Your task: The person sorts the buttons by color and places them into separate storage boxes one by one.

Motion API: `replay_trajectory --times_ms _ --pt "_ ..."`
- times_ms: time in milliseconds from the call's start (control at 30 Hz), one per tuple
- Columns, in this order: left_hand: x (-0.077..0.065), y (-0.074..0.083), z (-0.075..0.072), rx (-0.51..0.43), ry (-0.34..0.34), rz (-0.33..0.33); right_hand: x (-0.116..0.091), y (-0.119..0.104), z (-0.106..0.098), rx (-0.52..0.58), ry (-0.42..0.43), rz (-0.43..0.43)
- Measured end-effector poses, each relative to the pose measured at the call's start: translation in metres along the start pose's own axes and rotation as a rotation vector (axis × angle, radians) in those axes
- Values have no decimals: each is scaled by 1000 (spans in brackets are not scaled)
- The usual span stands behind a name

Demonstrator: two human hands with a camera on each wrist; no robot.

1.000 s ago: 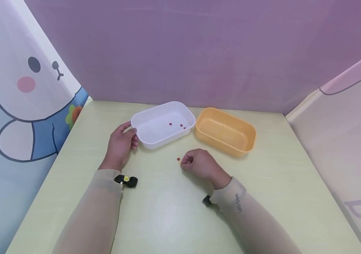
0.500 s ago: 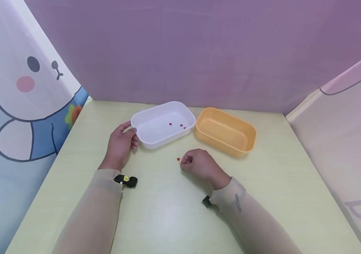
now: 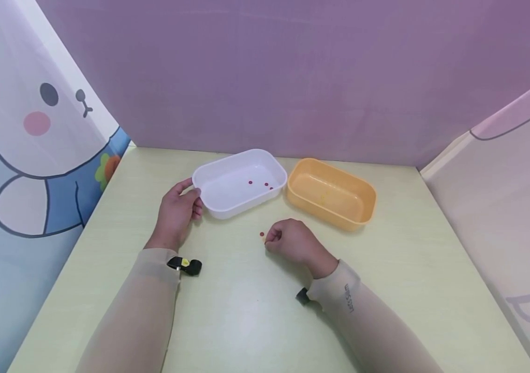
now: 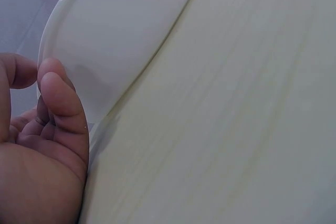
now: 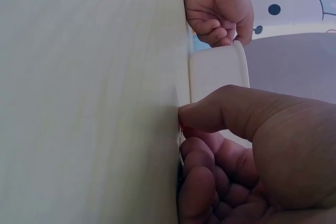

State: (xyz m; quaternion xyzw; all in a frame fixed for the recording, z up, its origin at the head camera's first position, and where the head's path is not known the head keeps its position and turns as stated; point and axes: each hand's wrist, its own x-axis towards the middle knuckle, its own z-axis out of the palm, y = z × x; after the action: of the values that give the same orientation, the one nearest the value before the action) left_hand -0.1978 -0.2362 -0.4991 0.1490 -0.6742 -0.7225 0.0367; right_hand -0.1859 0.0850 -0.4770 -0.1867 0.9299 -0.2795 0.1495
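A shallow white plastic tray (image 3: 227, 191) stands at the back of the table with a few small flat red discs (image 3: 250, 182) inside. At its left end my left hand (image 3: 176, 212) holds the rim between thumb and fingers. My right hand (image 3: 295, 241) is down on the tabletop in front of the trays, thumb and index finger pinched together. Between their tips, in the right wrist view, shows a sliver of a small red disc (image 5: 182, 128), mostly hidden. Another loose red disc (image 3: 262, 234) lies by these fingertips, next to a pale yellowish bit (image 3: 263, 239) partly covered by the hand.
An orange plastic tray (image 3: 339, 202) sits right of the white one, close to its right end, with tiny yellow bits (image 3: 323, 198) on its floor. A purple cloth (image 3: 265, 77) hangs behind the pale table (image 3: 227, 311). Printed curtains (image 3: 60, 145) flank both sides.
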Motion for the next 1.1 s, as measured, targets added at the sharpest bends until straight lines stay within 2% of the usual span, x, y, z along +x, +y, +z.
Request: replay_trajectory --times_ms 867,1100 --pt "-4 3 0 -14 1 7 0 -1 -1 34 -6 15" --pt "-5 4 0 -24 0 14 -1 0 -2 22 5 -13"
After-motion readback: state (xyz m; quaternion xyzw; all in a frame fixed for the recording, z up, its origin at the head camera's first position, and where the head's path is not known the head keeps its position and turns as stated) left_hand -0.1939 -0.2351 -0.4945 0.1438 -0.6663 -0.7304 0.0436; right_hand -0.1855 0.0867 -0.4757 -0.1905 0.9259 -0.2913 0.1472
